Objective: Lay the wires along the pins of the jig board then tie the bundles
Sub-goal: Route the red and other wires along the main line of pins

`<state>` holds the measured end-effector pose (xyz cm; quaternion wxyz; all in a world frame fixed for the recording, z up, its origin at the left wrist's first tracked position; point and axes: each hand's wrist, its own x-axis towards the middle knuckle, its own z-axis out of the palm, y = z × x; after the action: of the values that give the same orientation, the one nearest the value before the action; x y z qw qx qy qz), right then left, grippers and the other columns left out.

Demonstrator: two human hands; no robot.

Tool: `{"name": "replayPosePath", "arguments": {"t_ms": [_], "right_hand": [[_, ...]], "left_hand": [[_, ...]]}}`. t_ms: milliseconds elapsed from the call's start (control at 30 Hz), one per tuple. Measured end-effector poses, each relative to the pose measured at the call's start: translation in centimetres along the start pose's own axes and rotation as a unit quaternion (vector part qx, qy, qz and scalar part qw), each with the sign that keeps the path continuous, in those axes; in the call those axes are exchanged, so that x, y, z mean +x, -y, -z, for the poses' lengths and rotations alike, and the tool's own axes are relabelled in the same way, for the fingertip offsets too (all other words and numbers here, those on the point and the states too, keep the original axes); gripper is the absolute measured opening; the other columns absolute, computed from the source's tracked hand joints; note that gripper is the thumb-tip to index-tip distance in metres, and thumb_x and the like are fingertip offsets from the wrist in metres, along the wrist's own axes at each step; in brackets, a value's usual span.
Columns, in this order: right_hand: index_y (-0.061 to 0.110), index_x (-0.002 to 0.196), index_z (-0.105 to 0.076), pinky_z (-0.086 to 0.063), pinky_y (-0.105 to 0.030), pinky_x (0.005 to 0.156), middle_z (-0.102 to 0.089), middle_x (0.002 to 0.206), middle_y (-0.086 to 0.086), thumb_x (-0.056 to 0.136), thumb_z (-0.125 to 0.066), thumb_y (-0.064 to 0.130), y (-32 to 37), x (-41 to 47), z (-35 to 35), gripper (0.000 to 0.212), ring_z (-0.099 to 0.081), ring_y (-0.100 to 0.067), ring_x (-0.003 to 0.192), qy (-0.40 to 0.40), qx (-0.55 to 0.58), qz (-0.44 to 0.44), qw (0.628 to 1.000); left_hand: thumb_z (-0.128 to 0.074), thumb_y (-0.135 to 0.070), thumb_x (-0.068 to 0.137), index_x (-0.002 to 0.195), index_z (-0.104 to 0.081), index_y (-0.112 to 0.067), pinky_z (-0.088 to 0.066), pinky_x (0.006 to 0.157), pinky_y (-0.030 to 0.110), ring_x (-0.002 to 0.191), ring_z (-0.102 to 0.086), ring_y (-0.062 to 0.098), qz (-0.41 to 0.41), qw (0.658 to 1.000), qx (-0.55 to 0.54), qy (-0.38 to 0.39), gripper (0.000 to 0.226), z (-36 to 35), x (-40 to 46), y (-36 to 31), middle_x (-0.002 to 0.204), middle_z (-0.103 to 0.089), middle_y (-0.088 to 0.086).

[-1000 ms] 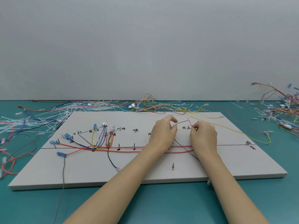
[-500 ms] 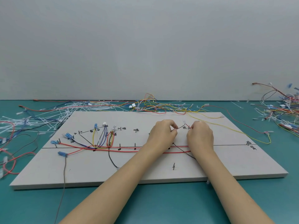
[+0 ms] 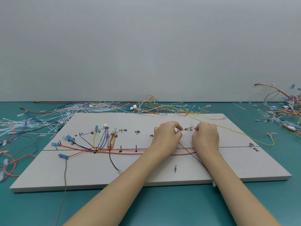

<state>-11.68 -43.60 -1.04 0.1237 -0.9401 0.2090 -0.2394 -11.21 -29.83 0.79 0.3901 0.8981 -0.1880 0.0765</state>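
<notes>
On a grey jig board [image 3: 162,178] lying on a teal desk [image 3: 162,206], the left hand [image 3: 167,135] pinches a thin black wire [image 3: 187,147] and the right hand [image 3: 205,137] pinches a red wire [image 3: 193,128]. Laid red wires [image 3: 127,151] run leftward past upright pins [image 3: 136,146].
</notes>
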Motion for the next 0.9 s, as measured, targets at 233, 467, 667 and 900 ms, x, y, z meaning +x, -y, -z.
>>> {"name": "replayPosePath", "arguments": {"t_ms": [233,467,667,900], "right_hand": [[0.002,0.094,-0.076,-0.041,-0.036,0.079,-0.068,0.100,-0.016,0.081,-0.049,-0.006,0.0,0.2,0.0,0.031,-0.049,-0.035,0.108,0.005,0.108,-0.004,0.994],[0.015,0.101,-0.077,-0.039,-0.035,0.083,-0.066,0.111,-0.012,0.086,-0.050,0.001,-0.2,0.2,-0.1,0.034,-0.045,-0.034,0.111,0.021,0.080,0.004,0.997],[0.022,0.111,-0.073,-0.036,-0.038,0.092,-0.058,0.130,-0.010,0.091,-0.048,0.008,-0.6,0.2,-0.1,0.035,-0.040,-0.032,0.121,0.058,0.050,0.005,0.997],[0.019,0.084,-0.077,-0.044,-0.038,0.084,-0.071,0.096,-0.002,0.084,-0.051,0.012,-0.5,-0.5,1.1,0.026,-0.053,-0.032,0.101,0.010,0.123,-0.012,0.992]], "left_hand": [[-0.047,-0.015,0.093,0.105,-0.070,-0.022,-0.036,0.093,0.037,0.100,-0.058,0.021,-0.001,0.999,0.035,-0.023,0.027,0.4,0.3,-0.6,0.099,-0.070,0.001],[-0.044,-0.012,0.092,0.103,-0.069,-0.019,-0.032,0.094,0.037,0.102,-0.058,0.023,0.019,0.996,0.083,0.019,0.029,0.7,0.2,-0.2,0.101,-0.069,0.002],[-0.047,-0.011,0.090,0.102,-0.072,-0.015,-0.034,0.088,0.035,0.106,-0.058,0.030,0.027,0.992,0.084,0.086,0.028,0.0,-0.5,-1.7,0.109,-0.069,0.005],[-0.047,-0.004,0.081,0.056,-0.040,-0.014,-0.032,0.065,0.030,0.096,-0.057,0.042,0.044,0.995,0.024,0.090,0.027,-0.5,-1.4,-3.3,0.070,-0.042,0.023]]}}
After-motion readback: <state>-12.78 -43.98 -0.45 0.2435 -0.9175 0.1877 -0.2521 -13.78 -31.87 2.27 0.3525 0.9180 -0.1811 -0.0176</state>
